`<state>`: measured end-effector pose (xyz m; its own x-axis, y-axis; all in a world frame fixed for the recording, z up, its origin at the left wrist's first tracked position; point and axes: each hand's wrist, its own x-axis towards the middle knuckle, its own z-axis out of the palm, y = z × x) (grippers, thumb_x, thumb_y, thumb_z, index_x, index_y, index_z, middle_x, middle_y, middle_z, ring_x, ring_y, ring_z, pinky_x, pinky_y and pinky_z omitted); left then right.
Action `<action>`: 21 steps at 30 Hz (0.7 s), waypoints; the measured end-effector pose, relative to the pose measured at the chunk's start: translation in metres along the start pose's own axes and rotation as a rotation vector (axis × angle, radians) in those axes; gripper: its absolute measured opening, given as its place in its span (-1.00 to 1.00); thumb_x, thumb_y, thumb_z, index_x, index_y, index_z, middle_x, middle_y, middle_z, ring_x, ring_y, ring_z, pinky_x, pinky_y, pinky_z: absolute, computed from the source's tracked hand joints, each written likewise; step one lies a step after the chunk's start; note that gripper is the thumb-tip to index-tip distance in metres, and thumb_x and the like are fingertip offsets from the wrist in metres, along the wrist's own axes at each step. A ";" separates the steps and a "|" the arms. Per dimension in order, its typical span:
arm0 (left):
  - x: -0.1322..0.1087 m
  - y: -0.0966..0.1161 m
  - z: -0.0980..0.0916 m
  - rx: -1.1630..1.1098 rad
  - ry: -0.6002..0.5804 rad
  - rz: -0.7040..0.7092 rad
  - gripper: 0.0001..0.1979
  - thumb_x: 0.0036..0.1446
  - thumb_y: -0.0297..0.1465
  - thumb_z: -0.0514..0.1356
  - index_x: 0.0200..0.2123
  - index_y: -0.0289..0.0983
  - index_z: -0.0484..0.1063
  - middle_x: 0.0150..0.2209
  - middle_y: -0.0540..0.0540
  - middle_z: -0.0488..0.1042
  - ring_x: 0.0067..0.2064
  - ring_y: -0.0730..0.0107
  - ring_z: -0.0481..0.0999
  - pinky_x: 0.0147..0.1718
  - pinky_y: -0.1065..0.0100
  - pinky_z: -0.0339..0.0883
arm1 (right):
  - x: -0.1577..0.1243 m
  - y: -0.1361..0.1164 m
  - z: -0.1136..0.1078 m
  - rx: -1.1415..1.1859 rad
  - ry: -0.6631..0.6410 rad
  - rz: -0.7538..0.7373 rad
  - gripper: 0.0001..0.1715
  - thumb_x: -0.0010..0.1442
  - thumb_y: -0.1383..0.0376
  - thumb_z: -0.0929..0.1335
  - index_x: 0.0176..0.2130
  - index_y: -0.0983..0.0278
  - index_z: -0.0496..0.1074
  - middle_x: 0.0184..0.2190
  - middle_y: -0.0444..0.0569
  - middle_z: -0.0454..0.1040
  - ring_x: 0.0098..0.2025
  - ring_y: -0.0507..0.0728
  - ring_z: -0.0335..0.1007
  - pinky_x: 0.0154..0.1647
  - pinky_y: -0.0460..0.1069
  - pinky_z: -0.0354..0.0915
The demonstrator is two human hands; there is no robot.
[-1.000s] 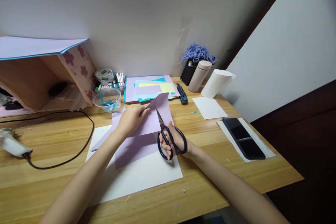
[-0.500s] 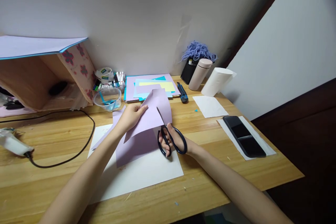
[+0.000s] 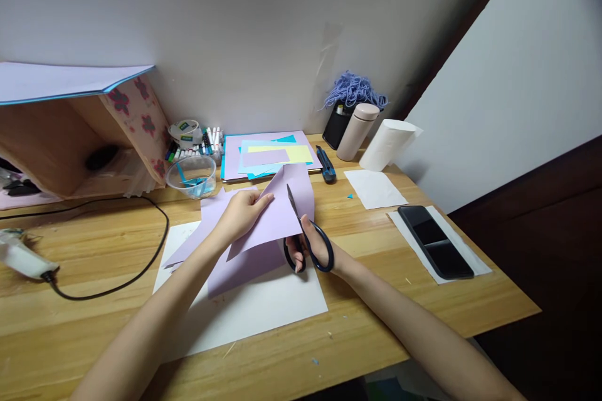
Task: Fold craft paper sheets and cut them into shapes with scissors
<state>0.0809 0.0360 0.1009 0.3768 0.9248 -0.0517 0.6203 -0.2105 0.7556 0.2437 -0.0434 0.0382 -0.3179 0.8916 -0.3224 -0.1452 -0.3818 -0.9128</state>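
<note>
My left hand (image 3: 245,216) is closed on a sheet of purple paper (image 3: 285,207), thumb on top, holding it raised and curved above the table. In my right hand (image 3: 313,247) are black-handled scissors (image 3: 324,249), fingers through the loops. One blade lies over the upper face of the raised sheet; the other is hidden beneath it. More purple paper (image 3: 244,269) lies under the raised sheet, on top of a large white sheet (image 3: 263,319).
Behind my hands are a stack of coloured paper (image 3: 230,156), a utility knife (image 3: 326,165) and a clear plastic tub (image 3: 192,178). A phone (image 3: 435,241), a paper roll (image 3: 388,145) and a thermos (image 3: 358,131) stand or lie rightward. A black cable (image 3: 164,244) curves at left.
The raised purple sheet and my left hand have shifted slightly right and down. The scissor handles have drawn closer together, with the blade still across the sheet.
</note>
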 end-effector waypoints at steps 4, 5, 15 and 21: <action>0.000 0.000 0.002 -0.006 -0.006 -0.001 -0.56 0.05 -0.06 0.00 -0.59 -0.31 0.32 -0.58 0.01 0.34 -0.51 0.43 0.26 -0.55 0.44 0.04 | -0.001 0.002 0.000 -0.041 0.046 -0.032 -0.18 -0.11 -0.37 0.05 -0.48 0.30 0.24 -0.77 -0.24 0.17 -0.75 -0.03 0.19 -0.70 -0.10 0.24; 0.000 0.000 0.002 -0.014 -0.006 -0.001 -0.56 0.04 -0.06 0.00 -0.59 -0.31 0.32 -0.58 0.01 0.34 -0.51 0.43 0.26 -0.55 0.44 0.04 | -0.001 0.002 0.000 -0.056 0.054 -0.042 -0.19 -0.11 -0.37 0.05 -0.49 0.30 0.23 -0.76 -0.24 0.17 -0.75 -0.03 0.18 -0.71 -0.11 0.22; 0.002 -0.002 0.004 -0.059 0.010 0.006 -0.56 0.02 -0.06 0.02 -0.62 -0.31 0.29 -0.59 0.01 0.30 -0.52 0.44 0.23 -0.55 0.44 0.04 | -0.001 0.007 -0.001 -0.181 0.080 -0.125 -0.25 -0.02 -0.32 0.05 -0.56 0.28 0.16 -0.77 -0.25 0.12 -0.77 -0.07 0.15 -0.74 -0.15 0.17; 0.002 -0.001 0.003 -0.085 -0.008 -0.026 -0.56 0.00 -0.05 0.03 -0.64 -0.30 0.26 -0.61 0.03 0.27 -0.53 0.46 0.19 -0.57 0.45 0.02 | -0.001 0.007 0.002 -0.154 0.153 -0.084 -0.27 -0.07 -0.33 0.12 -0.48 0.28 0.18 -0.75 -0.29 0.10 -0.78 -0.08 0.08 -0.78 -0.15 0.17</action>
<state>0.0826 0.0374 0.0981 0.3672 0.9270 -0.0765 0.5695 -0.1591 0.8064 0.2412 -0.0477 0.0332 -0.1635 0.9496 -0.2674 -0.0169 -0.2737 -0.9617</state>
